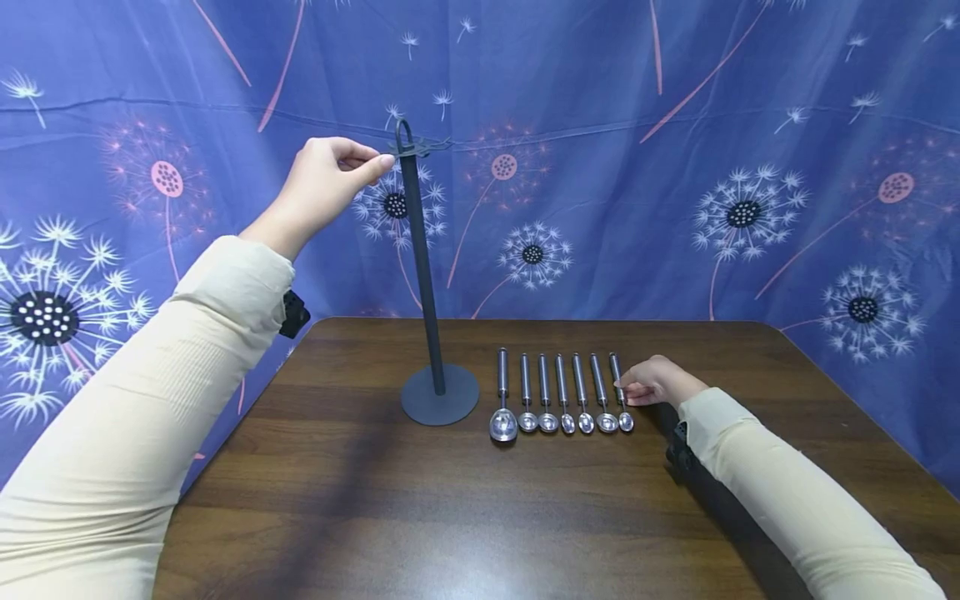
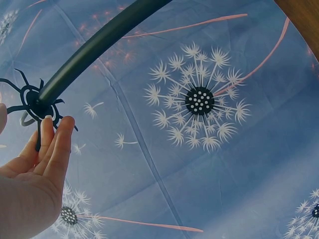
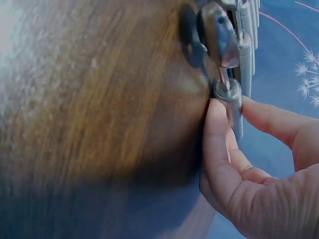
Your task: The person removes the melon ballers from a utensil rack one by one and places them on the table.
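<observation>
A dark metal stand [image 1: 423,275] with a round base, a ring of hooks and a loop on top stands on the table. My left hand [image 1: 333,179] is raised at its top, thumb and fingertips pinching a hook. From below, the left wrist view shows the fingers beside the hook ring [image 2: 32,99]. To the right, my right hand [image 1: 656,382] pinches the tubular handle of the rightmost metal spoon [image 1: 626,421]. In the right wrist view, thumb and index finger lie on either side of that handle [image 3: 229,99], its bowl pointing away from the hand.
Several more metal spoons [image 1: 547,423] lie side by side between the stand and my right hand, the largest spoon [image 1: 503,425] at the left end. They rest on a brown wooden table [image 1: 450,508]. Behind it hangs a blue curtain [image 1: 615,208] with a dandelion print.
</observation>
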The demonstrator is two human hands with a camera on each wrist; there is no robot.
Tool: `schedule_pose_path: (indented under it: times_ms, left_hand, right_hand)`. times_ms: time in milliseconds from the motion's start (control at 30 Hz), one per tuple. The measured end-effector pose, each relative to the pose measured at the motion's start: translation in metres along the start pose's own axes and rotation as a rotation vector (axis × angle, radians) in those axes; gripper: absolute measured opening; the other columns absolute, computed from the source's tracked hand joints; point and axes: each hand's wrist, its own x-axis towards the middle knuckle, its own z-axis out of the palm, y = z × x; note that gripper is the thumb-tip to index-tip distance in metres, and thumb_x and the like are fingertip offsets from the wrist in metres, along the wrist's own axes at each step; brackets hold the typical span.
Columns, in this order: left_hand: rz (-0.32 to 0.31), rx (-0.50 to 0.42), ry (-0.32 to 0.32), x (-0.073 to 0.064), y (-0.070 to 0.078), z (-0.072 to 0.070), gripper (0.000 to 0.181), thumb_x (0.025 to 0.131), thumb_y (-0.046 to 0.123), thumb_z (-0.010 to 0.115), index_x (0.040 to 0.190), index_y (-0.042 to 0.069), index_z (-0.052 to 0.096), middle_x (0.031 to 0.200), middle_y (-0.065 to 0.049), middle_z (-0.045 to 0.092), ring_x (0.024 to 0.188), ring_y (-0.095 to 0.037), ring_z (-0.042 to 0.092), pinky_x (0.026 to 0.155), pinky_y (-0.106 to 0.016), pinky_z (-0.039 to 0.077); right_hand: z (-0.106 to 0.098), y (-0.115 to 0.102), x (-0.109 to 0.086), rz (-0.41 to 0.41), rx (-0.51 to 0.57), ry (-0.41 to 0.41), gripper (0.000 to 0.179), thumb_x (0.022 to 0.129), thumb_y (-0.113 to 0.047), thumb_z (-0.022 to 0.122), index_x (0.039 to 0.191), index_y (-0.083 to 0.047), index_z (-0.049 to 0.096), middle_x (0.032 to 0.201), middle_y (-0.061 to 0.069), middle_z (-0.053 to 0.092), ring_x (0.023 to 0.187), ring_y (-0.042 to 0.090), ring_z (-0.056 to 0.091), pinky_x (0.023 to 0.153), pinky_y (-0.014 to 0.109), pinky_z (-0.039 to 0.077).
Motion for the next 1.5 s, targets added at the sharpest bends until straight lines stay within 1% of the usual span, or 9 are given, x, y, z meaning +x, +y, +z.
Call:
schedule_pose_path:
  times_ms: [133, 300, 567, 667, 767, 933, 1067, 1267, 1500]
  left_hand:
    - [-0.001, 0.001, -0.005, 0.0004, 0.0003, 0.0007, 0.055, 0.091, 0.052, 0.06, 0.125, 0.009, 0.064, 0.095, 0.006, 0.067, 0.098, -0.012, 0.059, 0.091, -0.032, 0.045]
    - [-0.007, 0.003, -0.004, 0.0012, 0.0001, 0.0002, 0.057, 0.091, 0.053, 0.059, 0.128, 0.009, 0.062, 0.102, 0.002, 0.068, 0.105, -0.016, 0.06, 0.096, -0.035, 0.046]
    - [0.001, 0.007, -0.004, 0.001, -0.0006, 0.0, 0.057, 0.091, 0.052, 0.059, 0.127, 0.008, 0.063, 0.101, 0.002, 0.068, 0.1, -0.011, 0.06, 0.095, -0.034, 0.046]
    - [-0.004, 0.002, -0.009, 0.0011, -0.0009, 0.0, 0.058, 0.091, 0.053, 0.059, 0.128, 0.009, 0.062, 0.103, 0.001, 0.068, 0.102, -0.012, 0.06, 0.096, -0.035, 0.046]
    - [-0.01, -0.016, -0.016, 0.001, -0.0022, 0.0006, 0.059, 0.091, 0.054, 0.059, 0.13, 0.01, 0.061, 0.109, -0.002, 0.068, 0.107, -0.015, 0.059, 0.1, -0.036, 0.045]
    - [0.004, -0.041, -0.005, 0.0008, -0.0042, 0.0022, 0.058, 0.091, 0.053, 0.06, 0.13, 0.011, 0.061, 0.119, -0.006, 0.066, 0.111, -0.016, 0.058, 0.102, -0.037, 0.044]
    - [0.015, -0.039, 0.008, 0.0005, -0.0033, 0.0025, 0.058, 0.091, 0.052, 0.059, 0.131, 0.011, 0.061, 0.127, -0.009, 0.064, 0.116, -0.017, 0.058, 0.103, -0.037, 0.044]
    - [0.025, -0.017, 0.014, 0.0001, -0.0015, 0.0029, 0.058, 0.091, 0.053, 0.059, 0.131, 0.011, 0.061, 0.13, -0.011, 0.063, 0.119, -0.02, 0.058, 0.103, -0.037, 0.044]
    - [0.023, -0.006, 0.02, -0.0006, -0.003, 0.0036, 0.058, 0.092, 0.053, 0.058, 0.132, 0.011, 0.06, 0.131, -0.01, 0.062, 0.12, -0.02, 0.058, 0.104, -0.038, 0.044]
  right_hand:
    - [-0.0002, 0.0013, -0.0012, 0.01, -0.008, 0.008, 0.021, 0.089, 0.004, 0.06, 0.098, 0.003, 0.041, 0.058, -0.001, 0.06, 0.053, 0.007, 0.061, 0.064, 0.024, 0.058]
    - [-0.0026, 0.0017, -0.0025, 0.003, 0.0, -0.017, 0.016, 0.091, 0.003, 0.059, 0.096, 0.003, 0.044, 0.058, -0.002, 0.061, 0.053, 0.006, 0.061, 0.064, 0.023, 0.058]
    - [-0.0056, 0.0034, -0.002, 0.0, 0.004, -0.031, 0.011, 0.093, 0.002, 0.058, 0.096, 0.005, 0.048, 0.059, -0.002, 0.061, 0.053, 0.005, 0.061, 0.064, 0.022, 0.057]
    - [-0.006, 0.0038, -0.0027, -0.017, 0.002, -0.02, 0.021, 0.093, 0.002, 0.058, 0.103, 0.008, 0.04, 0.059, -0.001, 0.061, 0.052, 0.006, 0.061, 0.064, 0.023, 0.057]
    - [-0.0055, 0.0043, -0.0036, -0.035, -0.015, -0.003, 0.026, 0.092, 0.003, 0.059, 0.106, 0.011, 0.039, 0.06, -0.001, 0.06, 0.052, 0.006, 0.06, 0.064, 0.023, 0.058]
    - [-0.0048, 0.0043, -0.0039, -0.036, -0.02, 0.008, 0.014, 0.091, 0.002, 0.06, 0.095, 0.005, 0.047, 0.059, -0.002, 0.06, 0.052, 0.006, 0.06, 0.064, 0.023, 0.058]
    - [-0.0054, 0.0033, -0.0038, -0.027, -0.01, 0.008, 0.01, 0.091, 0.002, 0.06, 0.09, 0.003, 0.05, 0.059, -0.002, 0.059, 0.051, 0.005, 0.059, 0.063, 0.022, 0.058]
    - [-0.0066, 0.0038, -0.0042, -0.028, -0.015, 0.014, 0.006, 0.092, 0.002, 0.06, 0.092, 0.006, 0.055, 0.06, -0.001, 0.058, 0.051, 0.005, 0.059, 0.064, 0.022, 0.058]
    - [-0.0054, 0.0053, -0.0053, -0.046, -0.034, 0.005, 0.01, 0.092, 0.002, 0.06, 0.096, 0.008, 0.054, 0.062, -0.001, 0.059, 0.052, 0.005, 0.059, 0.064, 0.022, 0.058]
